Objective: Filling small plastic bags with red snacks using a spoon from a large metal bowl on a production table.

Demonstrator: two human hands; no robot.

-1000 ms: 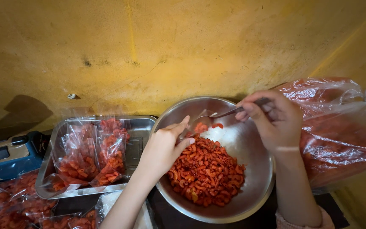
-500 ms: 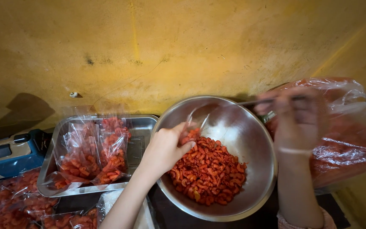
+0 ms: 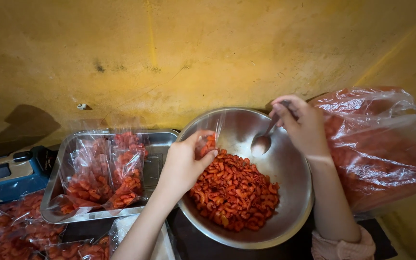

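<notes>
The heap of red curled pasta pieces [image 3: 234, 192] lies low in the round steel bowl [image 3: 292, 221]. Just above it, the left hand [image 3: 184, 166] pinches a small clear plastic bag [image 3: 213, 130] open. Right of that, the right hand [image 3: 304, 125] grips a metal spoon [image 3: 262, 143], handle slanting up-right, its scoop apparently empty and pointing down-left toward the heap.

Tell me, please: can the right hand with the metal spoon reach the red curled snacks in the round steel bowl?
Probably yes: the right hand holds the metal spoon inside the steel bowl, just above the red curled snacks, nothing between.
</notes>
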